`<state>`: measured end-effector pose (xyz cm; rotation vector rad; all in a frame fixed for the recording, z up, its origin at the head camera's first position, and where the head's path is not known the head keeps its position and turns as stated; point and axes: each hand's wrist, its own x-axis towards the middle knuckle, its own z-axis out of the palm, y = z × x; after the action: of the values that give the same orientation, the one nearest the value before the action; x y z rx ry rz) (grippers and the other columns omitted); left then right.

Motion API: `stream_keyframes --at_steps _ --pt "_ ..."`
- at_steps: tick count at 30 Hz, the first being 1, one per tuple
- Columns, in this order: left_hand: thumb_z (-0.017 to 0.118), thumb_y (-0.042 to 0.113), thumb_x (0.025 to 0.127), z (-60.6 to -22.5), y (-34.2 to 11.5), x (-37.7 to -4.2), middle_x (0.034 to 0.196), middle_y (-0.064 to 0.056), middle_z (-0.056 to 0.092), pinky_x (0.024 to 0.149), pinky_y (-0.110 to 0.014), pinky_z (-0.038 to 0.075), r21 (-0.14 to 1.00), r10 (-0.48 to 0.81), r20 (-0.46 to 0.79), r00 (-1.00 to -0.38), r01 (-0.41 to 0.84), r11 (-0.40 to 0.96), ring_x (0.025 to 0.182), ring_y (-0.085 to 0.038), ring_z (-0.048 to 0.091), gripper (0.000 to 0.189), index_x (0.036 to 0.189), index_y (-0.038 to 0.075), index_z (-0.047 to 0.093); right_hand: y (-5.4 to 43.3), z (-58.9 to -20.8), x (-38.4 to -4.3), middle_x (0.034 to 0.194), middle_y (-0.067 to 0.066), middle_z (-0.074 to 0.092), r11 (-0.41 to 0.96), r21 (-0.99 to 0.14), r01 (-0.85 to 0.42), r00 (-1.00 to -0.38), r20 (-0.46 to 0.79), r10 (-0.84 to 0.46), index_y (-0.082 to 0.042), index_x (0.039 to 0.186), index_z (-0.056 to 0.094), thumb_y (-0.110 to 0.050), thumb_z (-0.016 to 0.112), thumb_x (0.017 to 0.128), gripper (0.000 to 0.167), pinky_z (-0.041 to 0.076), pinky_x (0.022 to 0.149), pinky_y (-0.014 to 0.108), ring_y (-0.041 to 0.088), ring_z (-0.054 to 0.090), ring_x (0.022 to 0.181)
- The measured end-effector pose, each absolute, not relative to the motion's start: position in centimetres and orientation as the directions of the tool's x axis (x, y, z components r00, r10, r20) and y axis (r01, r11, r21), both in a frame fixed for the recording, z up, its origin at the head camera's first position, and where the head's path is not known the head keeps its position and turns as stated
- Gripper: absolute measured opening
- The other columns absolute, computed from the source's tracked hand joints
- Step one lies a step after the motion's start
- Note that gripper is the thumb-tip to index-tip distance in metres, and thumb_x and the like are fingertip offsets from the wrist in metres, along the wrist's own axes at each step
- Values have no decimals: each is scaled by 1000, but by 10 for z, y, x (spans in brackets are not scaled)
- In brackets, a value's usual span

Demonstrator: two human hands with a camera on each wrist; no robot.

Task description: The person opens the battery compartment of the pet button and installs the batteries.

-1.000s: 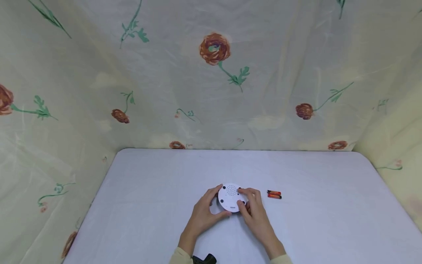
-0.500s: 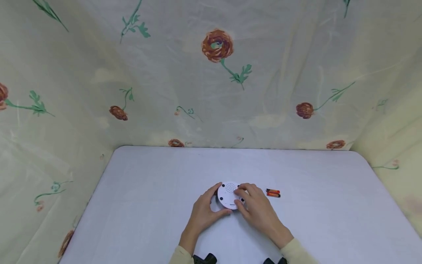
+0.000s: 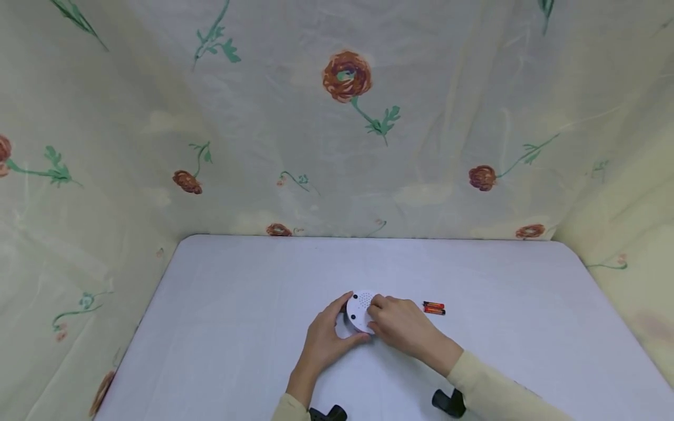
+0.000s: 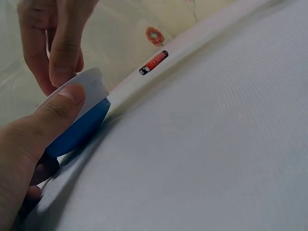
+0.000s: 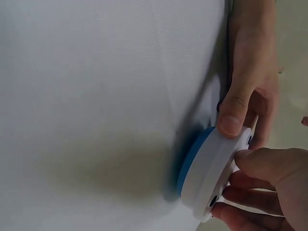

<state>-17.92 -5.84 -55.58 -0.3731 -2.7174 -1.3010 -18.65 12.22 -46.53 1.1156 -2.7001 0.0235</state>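
A round device (image 3: 358, 314) has a white face with a patch of small holes and black round feet. Its other side is blue, as the wrist views show, and it is propped at a tilt just over the white cloth. My left hand (image 3: 322, 340) grips its rim from the left, thumb (image 4: 60, 108) on the white edge. Bent over the right part of the face is my right hand (image 3: 404, 324); its thumb (image 5: 264, 163) and fingers grasp there and hide what lies beneath. Two red-and-black batteries (image 3: 434, 310) lie side by side, right of the device.
A white cloth (image 3: 253, 292) covers the table, ringed by flower-printed curtains (image 3: 421, 146) at the back and sides. Black wrist mounts (image 3: 449, 403) show below the wrists near the front.
My right hand has shifted left across the device's face, its fingers bending more and its forearm swinging outward. The left hand keeps its grip, and the batteries stay put.
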Motion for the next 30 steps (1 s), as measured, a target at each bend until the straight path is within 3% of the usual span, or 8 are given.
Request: stream_keyframes --at_steps 7,30 --pt "73 61 67 -556 -59 -178 133 5 58 96 -41 46 745 172 199 -965 263 612 120 -13 55 88 141 24 42 118 -462 -189 89 5 67 691 123 -713 -676 143 -723 -7 90 72 -29 77 77 26 54 59 26 14 64 71" --pt "72 61 69 -557 -57 -179 133 3 57 96 -41 47 740 172 215 -961 275 614 121 -15 55 88 142 23 40 118 -457 -193 84 4 65 660 181 -729 -654 99 -750 -9 91 71 -33 75 79 27 52 54 24 11 58 61"
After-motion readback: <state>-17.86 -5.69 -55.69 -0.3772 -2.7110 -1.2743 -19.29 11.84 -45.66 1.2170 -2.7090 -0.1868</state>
